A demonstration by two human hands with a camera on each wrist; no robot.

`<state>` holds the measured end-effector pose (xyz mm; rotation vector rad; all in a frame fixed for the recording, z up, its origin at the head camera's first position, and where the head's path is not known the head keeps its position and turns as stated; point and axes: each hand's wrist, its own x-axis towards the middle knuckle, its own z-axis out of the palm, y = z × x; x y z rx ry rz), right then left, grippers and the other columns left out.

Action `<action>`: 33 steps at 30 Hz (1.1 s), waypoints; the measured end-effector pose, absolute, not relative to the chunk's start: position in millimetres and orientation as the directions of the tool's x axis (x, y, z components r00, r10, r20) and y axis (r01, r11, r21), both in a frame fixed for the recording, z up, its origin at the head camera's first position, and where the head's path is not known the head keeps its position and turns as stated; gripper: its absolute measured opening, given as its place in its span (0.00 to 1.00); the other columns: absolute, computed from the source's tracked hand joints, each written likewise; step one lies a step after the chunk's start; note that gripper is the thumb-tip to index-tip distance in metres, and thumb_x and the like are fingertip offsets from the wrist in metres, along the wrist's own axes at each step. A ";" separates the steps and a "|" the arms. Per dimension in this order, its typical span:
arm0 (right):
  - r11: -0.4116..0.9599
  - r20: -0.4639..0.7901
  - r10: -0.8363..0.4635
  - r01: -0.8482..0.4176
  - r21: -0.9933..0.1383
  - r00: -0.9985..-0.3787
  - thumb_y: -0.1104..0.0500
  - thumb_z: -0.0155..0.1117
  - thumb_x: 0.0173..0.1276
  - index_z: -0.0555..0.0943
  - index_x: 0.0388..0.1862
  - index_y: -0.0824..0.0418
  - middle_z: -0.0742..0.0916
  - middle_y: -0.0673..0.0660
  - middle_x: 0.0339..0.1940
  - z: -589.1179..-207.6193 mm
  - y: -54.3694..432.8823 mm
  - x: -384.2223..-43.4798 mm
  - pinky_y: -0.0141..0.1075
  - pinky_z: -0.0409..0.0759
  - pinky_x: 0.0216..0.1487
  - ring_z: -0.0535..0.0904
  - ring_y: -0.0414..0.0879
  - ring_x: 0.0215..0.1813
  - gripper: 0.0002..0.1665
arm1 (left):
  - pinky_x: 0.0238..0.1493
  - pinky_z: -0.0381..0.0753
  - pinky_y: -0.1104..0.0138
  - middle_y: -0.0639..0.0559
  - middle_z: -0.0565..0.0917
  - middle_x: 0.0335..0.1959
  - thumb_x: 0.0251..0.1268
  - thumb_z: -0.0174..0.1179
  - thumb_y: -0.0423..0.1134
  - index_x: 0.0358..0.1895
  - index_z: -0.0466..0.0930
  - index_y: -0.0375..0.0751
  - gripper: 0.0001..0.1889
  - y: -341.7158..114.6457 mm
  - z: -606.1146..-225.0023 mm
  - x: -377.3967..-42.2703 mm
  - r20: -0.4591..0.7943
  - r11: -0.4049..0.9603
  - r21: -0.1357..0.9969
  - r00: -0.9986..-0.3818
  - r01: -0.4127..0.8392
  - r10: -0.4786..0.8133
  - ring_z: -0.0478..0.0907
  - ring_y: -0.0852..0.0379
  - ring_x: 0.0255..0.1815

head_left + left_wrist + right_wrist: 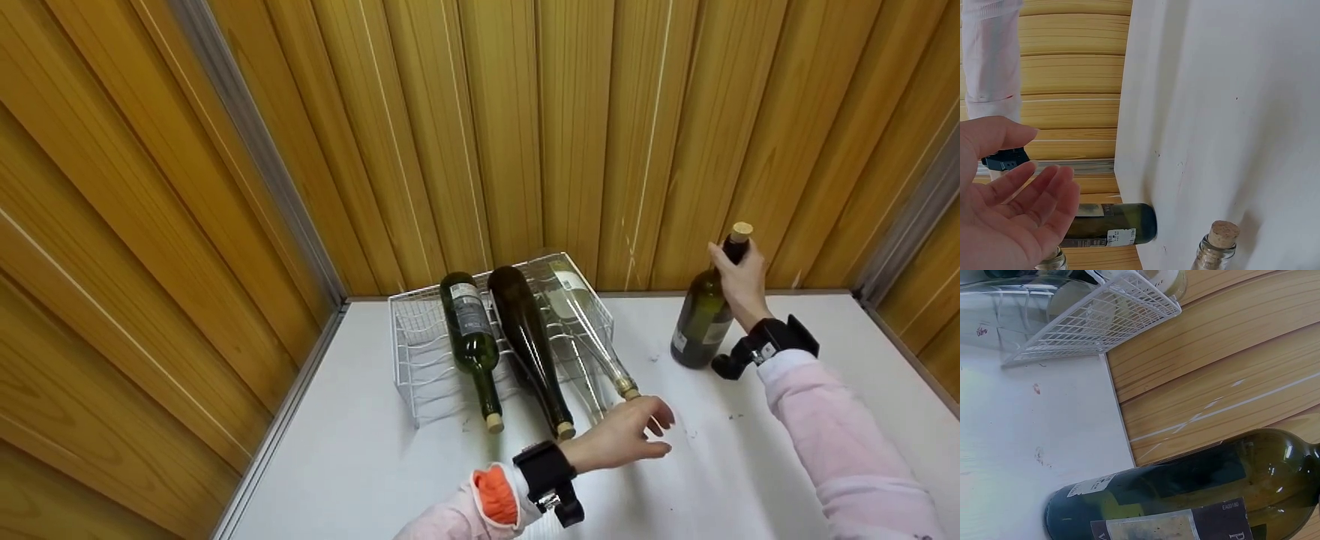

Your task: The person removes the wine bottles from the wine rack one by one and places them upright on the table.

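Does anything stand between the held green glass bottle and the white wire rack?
Nothing visible: only white tabletop lies between the held green glass bottle and the white wire rack. The left hand is nearer the viewer.

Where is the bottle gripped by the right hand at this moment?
In the head view, the green bottle is on the right side near the back wall, its neck in the right hand, right of the wire rack.

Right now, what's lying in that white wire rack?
A green bottle, a dark brown bottle and a clear bottle lie across the white wire rack; what sits beneath them is partly covered.
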<state>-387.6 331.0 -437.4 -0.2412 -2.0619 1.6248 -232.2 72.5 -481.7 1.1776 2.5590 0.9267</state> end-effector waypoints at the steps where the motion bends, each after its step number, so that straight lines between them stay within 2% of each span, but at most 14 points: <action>1: 0.269 0.275 0.431 -0.168 -0.948 -0.859 0.59 0.62 0.85 0.74 0.46 0.56 0.75 0.31 0.28 -437.7 331.3 -388.2 0.22 0.71 0.47 0.72 0.28 0.38 0.06 | 0.50 0.76 0.87 0.46 0.90 0.53 0.71 0.71 0.30 0.56 0.82 0.34 0.14 72.5 -481.6 -232.2 0.094 0.491 0.609 -0.671 0.624 0.736 0.87 0.69 0.49; 18: 0.320 0.283 0.408 -0.155 -0.935 -0.868 0.56 0.62 0.84 0.74 0.46 0.57 0.74 0.31 0.29 -438.5 331.0 -399.6 0.27 0.69 0.48 0.71 0.30 0.39 0.08 | 0.53 0.80 0.84 0.44 0.90 0.53 0.70 0.71 0.28 0.55 0.82 0.33 0.14 73.2 -485.2 -232.3 0.089 0.482 0.621 -0.666 0.618 0.740 0.87 0.68 0.48; 27: 0.325 0.235 0.388 -0.106 -0.940 -0.891 0.52 0.60 0.86 0.73 0.50 0.55 0.75 0.36 0.35 -433.2 335.1 -402.5 0.30 0.70 0.54 0.71 0.32 0.43 0.09 | 0.51 0.79 0.85 0.43 0.90 0.54 0.72 0.71 0.29 0.57 0.82 0.33 0.14 70.6 -484.9 -234.0 0.089 0.477 0.633 -0.670 0.609 0.737 0.87 0.68 0.50; 33: 0.348 0.269 0.384 -0.131 -0.928 -0.883 0.55 0.61 0.86 0.73 0.47 0.57 0.74 0.32 0.29 -432.6 335.3 -404.4 0.26 0.70 0.46 0.71 0.29 0.37 0.09 | 0.51 0.78 0.86 0.42 0.90 0.54 0.71 0.70 0.28 0.57 0.81 0.32 0.14 68.7 -484.7 -234.1 0.093 0.467 0.654 -0.675 0.596 0.732 0.86 0.69 0.50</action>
